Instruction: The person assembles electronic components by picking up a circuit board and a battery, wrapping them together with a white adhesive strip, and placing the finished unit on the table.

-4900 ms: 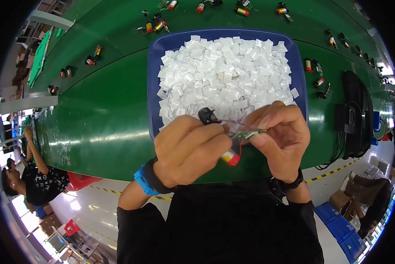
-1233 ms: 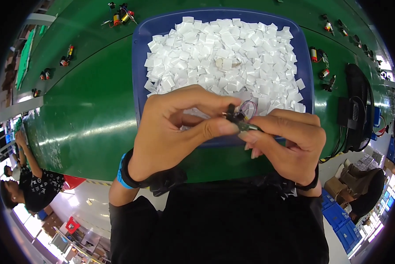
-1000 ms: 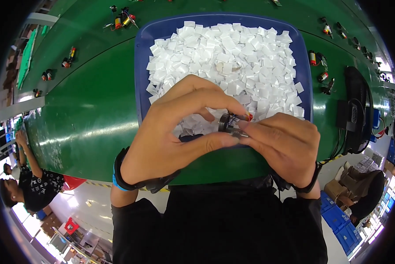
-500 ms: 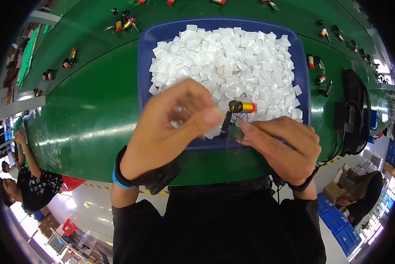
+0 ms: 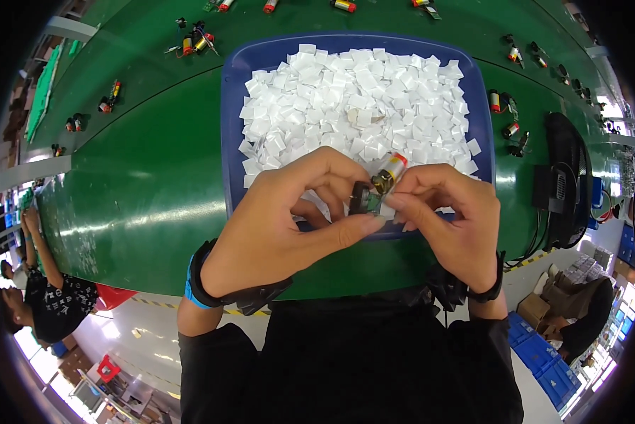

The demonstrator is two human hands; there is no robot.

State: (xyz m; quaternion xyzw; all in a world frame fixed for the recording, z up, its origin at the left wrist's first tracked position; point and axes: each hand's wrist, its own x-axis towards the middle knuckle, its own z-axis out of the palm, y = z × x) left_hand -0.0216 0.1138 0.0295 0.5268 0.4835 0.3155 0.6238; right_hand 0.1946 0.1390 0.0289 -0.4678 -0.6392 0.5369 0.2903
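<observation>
Over the near edge of the tray, both my hands meet at a small battery assembly. It has a cylindrical battery (image 5: pixel 390 172) with a red end, tilted up to the right, a black round part (image 5: pixel 360 198) and a small green circuit board (image 5: pixel 374 203). My left hand (image 5: pixel 282 219) closes its thumb and fingers around the black part. Fingertips of my right hand (image 5: pixel 455 219) pinch at the board's right end, beside a small white patch that I cannot make out clearly. Below and beyond lie many white square pieces (image 5: pixel 360 92) heaped in the blue tray (image 5: pixel 231 127).
More battery assemblies lie about the green table (image 5: pixel 148 169), including a cluster (image 5: pixel 196 44) at far left and one (image 5: pixel 496 102) right of the tray. A black mesh object (image 5: pixel 568 177) stands at right. Another person (image 5: pixel 56 297) works at far left.
My left hand has come in to the right and closed on the assembly. The battery has turned from nearly level to tilted. My right hand has shifted slightly and still pinches it.
</observation>
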